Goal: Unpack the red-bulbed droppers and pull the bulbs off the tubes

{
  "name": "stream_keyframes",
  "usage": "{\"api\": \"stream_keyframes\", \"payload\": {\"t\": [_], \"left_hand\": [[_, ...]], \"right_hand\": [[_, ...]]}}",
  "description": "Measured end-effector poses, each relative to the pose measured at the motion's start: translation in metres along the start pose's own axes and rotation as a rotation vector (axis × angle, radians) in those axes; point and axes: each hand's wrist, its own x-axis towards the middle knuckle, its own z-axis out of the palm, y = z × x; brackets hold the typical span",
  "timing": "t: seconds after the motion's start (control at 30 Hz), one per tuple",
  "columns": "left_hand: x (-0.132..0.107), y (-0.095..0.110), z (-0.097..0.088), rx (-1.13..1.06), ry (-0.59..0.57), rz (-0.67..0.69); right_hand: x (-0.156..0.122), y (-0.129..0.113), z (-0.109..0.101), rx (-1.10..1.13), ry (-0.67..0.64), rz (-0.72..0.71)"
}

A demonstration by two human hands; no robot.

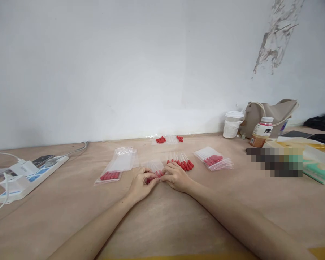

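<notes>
My left hand (141, 184) and my right hand (177, 177) meet near the middle of the table, both pinching the near edge of a clear plastic bag (153, 166). Red ends of droppers show through this bag, partly covered by my fingers. Just beyond my right hand lies a fanned row of loose droppers (184, 165) with red rubber bulbs and clear stems. To the left, clear bags (124, 159) lie stacked, with red bulbs at their near end. A second pile of filled bags (212, 159) is to the right.
Loose red bulbs (160, 139) lie on plastic by the wall. On the left is a white power strip (47, 175) with chargers and cables. At right stand a lidded cup (233, 124), a drink bottle (261, 133), a beige bag (273, 112) and a green-and-white pack (319, 169).
</notes>
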Motion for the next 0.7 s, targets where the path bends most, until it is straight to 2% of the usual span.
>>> {"api": "stream_keyframes", "payload": {"t": [0.1, 0.2, 0.3, 0.43, 0.57, 0.7], "left_hand": [[0.001, 0.004, -0.001, 0.03, -0.041, 0.113], [0.001, 0.003, 0.002, 0.006, -0.068, 0.161], [0.001, 0.001, 0.005, -0.034, -0.073, 0.169], [0.0, -0.001, 0.008, -0.01, -0.081, 0.101], [-0.001, -0.001, 0.008, 0.061, -0.032, 0.048], [0.001, 0.0, 0.003, 0.203, 0.114, 0.066]], "right_hand": [[0.0, 0.0, 0.0, -0.007, 0.003, -0.005], [0.0, -0.001, 0.001, 0.001, 0.001, -0.009], [0.002, -0.004, 0.001, 0.014, -0.018, 0.039], [0.005, -0.01, 0.001, 0.037, -0.043, 0.1], [0.004, -0.012, 0.0, 0.081, -0.07, 0.121], [0.0, -0.01, -0.002, 0.297, -0.106, 0.21]]}}
